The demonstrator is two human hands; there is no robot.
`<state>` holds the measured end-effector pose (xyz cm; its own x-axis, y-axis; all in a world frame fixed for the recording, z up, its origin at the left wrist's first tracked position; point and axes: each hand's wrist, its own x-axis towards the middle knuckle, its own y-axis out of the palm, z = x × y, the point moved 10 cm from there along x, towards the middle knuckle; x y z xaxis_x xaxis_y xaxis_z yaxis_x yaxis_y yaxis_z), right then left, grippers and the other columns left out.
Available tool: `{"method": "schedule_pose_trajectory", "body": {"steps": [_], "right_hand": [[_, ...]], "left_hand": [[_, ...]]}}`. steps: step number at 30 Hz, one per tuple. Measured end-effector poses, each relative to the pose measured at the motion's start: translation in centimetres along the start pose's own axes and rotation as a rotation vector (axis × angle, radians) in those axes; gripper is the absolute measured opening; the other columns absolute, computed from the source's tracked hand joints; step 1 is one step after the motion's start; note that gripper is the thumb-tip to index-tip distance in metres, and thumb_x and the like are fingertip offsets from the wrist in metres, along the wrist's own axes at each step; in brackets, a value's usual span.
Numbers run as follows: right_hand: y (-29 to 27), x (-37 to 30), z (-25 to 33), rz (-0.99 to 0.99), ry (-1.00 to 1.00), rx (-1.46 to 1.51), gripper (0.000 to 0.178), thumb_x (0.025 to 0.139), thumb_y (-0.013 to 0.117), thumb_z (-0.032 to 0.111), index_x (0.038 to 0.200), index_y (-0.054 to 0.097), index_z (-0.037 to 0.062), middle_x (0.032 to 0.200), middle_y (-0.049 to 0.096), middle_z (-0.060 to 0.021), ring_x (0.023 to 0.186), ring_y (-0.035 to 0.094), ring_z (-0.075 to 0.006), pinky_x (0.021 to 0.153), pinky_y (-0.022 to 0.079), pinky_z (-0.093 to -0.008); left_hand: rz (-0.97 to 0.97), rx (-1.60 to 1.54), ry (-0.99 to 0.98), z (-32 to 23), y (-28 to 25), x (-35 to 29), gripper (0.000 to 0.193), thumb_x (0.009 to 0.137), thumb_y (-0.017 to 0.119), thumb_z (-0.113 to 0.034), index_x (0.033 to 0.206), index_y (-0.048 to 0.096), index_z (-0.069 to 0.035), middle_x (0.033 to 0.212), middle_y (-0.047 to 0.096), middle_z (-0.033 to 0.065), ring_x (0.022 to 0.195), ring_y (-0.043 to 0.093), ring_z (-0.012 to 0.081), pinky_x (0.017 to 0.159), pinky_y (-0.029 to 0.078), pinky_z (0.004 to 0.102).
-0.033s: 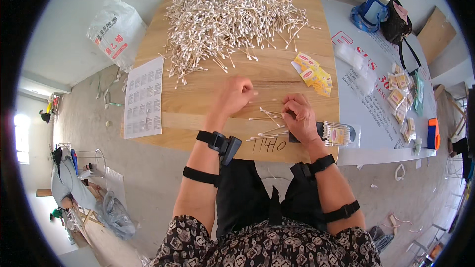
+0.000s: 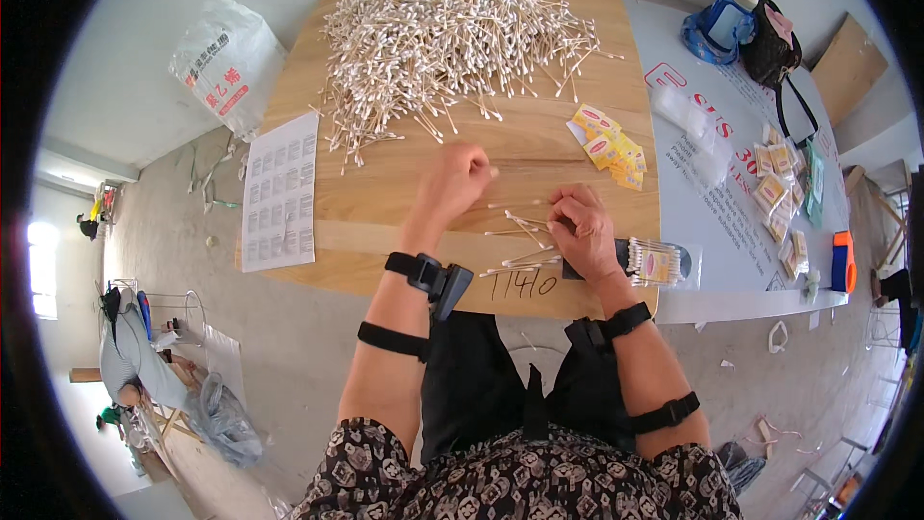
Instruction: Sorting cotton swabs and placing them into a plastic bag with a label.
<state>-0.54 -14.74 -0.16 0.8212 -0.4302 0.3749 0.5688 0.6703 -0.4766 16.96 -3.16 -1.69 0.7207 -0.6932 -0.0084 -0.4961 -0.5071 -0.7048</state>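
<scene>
Large loose heap of cotton swabs (image 2: 452,39) covers the far part of the wooden table (image 2: 385,231). My left hand (image 2: 452,183) is closed just above the table, nearer than the heap; a pale tip shows at its fingers, too small to name. My right hand (image 2: 582,226) is closed in a pinch at the right; what it holds is hidden. Between the hands lies a single swab (image 2: 515,204), with several loose swabs (image 2: 529,258) nearer to me. Beside my right wrist is a clear pack of swabs (image 2: 656,262) with a yellow label.
Yellow printed cards (image 2: 608,146) lie at the table's right side. A printed sheet (image 2: 279,193) is at the left edge, near a clear plastic bag (image 2: 231,67). The grey board (image 2: 717,212) holds small packs (image 2: 775,183), an orange-and-blue tape dispenser (image 2: 843,262) and a dark bag (image 2: 770,43).
My left hand has shifted very slightly away from me. The single swab between my hands now shows more fully. My right hand stays in place.
</scene>
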Motion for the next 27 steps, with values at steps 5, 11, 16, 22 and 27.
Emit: {"method": "schedule_pose_trajectory", "body": {"steps": [5,11,16,22,27], "right_hand": [[0.2,-0.1,0.1,0.000,0.014,0.011,0.009,0.067,0.065,-0.001,0.070,0.057,0.0016,0.092,0.062,-0.0085,0.087,0.059,-0.0308,0.073,0.049,-0.0394],[0.1,0.0,0.1,-0.012,-0.012,0.028,0.008,0.067,0.065,-0.001,0.070,0.057,0.0019,0.093,0.062,-0.0095,0.086,0.059,-0.0315,0.073,0.049,-0.0395],[0.1,0.0,-0.4,-0.007,0.008,0.019,0.009,0.067,0.065,0.000,0.071,0.057,0.0025,0.093,0.063,-0.0093,0.085,0.058,-0.0311,0.073,0.049,-0.0394],[0.2,0.0,0.1,-0.012,-0.003,0.025,0.009,0.067,0.066,0.000,0.071,0.058,0.0029,0.093,0.063,-0.0087,0.086,0.059,-0.0310,0.074,0.049,-0.0391],[-0.3,-0.2,-0.3,-0.023,0.004,0.014,0.009,0.067,0.065,0.000,0.071,0.058,0.0029,0.092,0.064,-0.0089,0.085,0.059,-0.0314,0.073,0.049,-0.0389]], "left_hand": [[-0.265,0.232,-0.155,-1.4,-2.9,4.1,0.033,0.083,0.071,-0.033,0.083,0.067,0.000,0.091,0.069,0.0188,0.082,0.066,0.0325,0.070,0.050,0.0409],[-0.221,0.375,-0.340,-0.3,-2.5,7.3,0.029,0.079,0.069,-0.027,0.087,0.067,0.001,0.093,0.069,0.0219,0.092,0.067,0.0399,0.076,0.053,0.0446],[-0.204,0.340,-0.416,1.4,-2.8,7.5,0.021,0.077,0.063,-0.013,0.092,0.068,0.000,0.097,0.069,0.0229,0.095,0.067,0.0396,0.078,0.053,0.0454],[-0.258,0.331,-0.361,4.5,-3.5,7.4,0.029,0.072,0.071,-0.021,0.088,0.069,0.003,0.084,0.071,0.0209,0.075,0.070,0.0322,0.065,0.054,0.0428],[-0.106,-0.588,-0.495,7.2,-1.3,6.1,0.011,0.072,0.072,-0.010,0.077,0.067,-0.001,0.057,0.056,0.0035,0.036,0.037,0.0087,0.036,0.029,0.0286]]}}
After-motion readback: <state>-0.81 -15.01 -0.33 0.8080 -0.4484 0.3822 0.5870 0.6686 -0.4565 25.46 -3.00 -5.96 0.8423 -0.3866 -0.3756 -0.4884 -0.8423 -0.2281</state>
